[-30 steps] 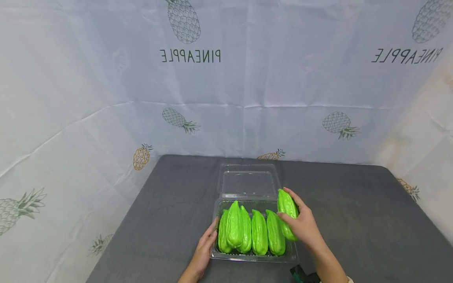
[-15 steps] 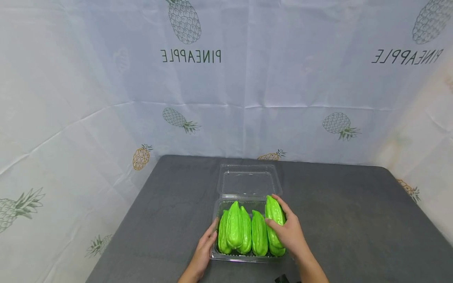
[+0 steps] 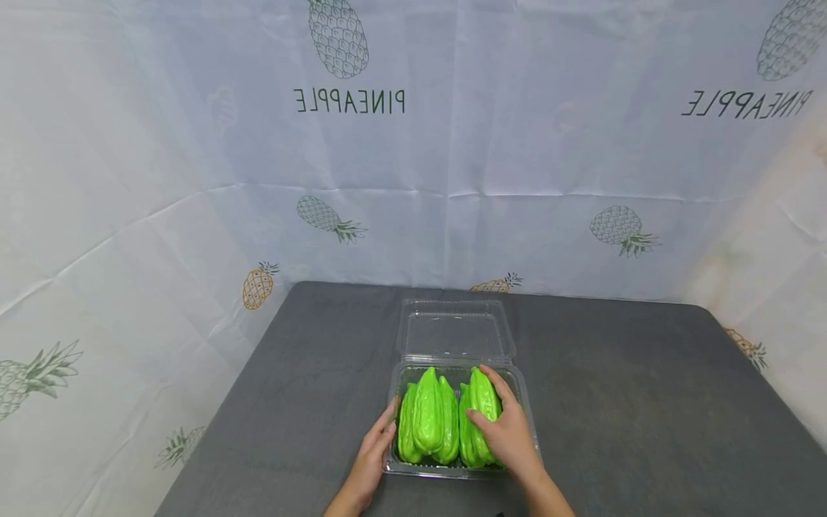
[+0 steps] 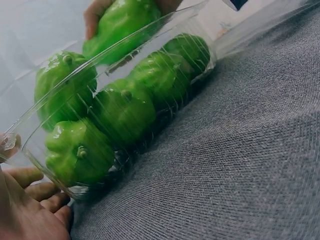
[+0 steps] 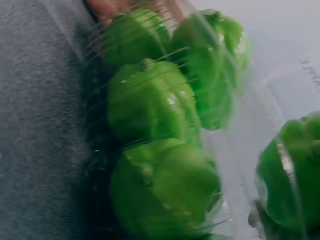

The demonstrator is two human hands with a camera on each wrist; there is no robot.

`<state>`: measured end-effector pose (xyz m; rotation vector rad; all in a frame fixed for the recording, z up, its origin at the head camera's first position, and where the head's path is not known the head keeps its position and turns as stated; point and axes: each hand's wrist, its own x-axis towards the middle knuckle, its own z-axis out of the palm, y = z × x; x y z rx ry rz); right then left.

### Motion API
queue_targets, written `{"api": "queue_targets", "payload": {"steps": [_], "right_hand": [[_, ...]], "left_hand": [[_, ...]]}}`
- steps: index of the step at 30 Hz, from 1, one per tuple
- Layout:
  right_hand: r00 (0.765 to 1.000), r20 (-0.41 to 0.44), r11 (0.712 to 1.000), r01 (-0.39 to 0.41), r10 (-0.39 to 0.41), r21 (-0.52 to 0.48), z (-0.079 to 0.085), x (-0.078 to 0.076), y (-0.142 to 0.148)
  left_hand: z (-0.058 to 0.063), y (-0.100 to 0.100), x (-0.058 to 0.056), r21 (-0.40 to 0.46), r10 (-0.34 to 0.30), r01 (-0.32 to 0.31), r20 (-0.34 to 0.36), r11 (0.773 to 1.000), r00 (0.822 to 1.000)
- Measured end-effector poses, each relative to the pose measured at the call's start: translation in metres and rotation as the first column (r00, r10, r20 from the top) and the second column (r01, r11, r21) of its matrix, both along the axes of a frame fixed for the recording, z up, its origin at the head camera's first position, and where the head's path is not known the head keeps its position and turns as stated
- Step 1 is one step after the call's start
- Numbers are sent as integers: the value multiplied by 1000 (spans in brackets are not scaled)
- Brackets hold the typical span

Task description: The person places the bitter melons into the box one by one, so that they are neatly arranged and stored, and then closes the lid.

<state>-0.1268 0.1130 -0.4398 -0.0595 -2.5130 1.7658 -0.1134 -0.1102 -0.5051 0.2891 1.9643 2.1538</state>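
A clear plastic clamshell container [image 3: 526,409] holds several bright green bitter gourds, seen end-on through its wall in the left wrist view. One gourd [image 3: 428,413] lies on top of the bottom row at the left. My right hand [image 3: 512,434] grips another gourd [image 3: 483,398] over the right part of the row, thumb on its left side and fingers at its far end. That held gourd [image 4: 127,27] sits above the rim in the left wrist view. My left hand [image 3: 370,459] holds the container's left side, thumb at the rim and fingers against the outer wall.
The container's clear lid [image 3: 455,330] lies folded back behind it. Everything stands on a dark grey cloth-covered table [image 3: 620,380]. A pale curtain [image 3: 517,143] with pineapple prints hangs along the back and sides.
My right hand has carried the gourd leftward from the container's right edge and down over the row. My left hand has stayed on the container's left side.
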Motion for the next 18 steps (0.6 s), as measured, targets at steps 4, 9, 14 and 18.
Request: {"api": "queue_targets", "payload": {"steps": [4,9,14,18], "right_hand": [[999,-49,999,11,-9,48,-5,-1,-1],[995,-100,995,-10,20,97,-10,0,2],[990,-136,992,-30,46,119,-15,2,2],[985,-162,988,-29,53,150,-17,3,0]], "left_hand": [[0,0,0,1,7,-7,-8,1000,1000],[-1,0,0,3,15,-15,-20,1000,1000],[-1,0,0,-5,21,-21,-17,1000,1000],[-1,0,0,-7,22,-22,-20,1000,1000]]}}
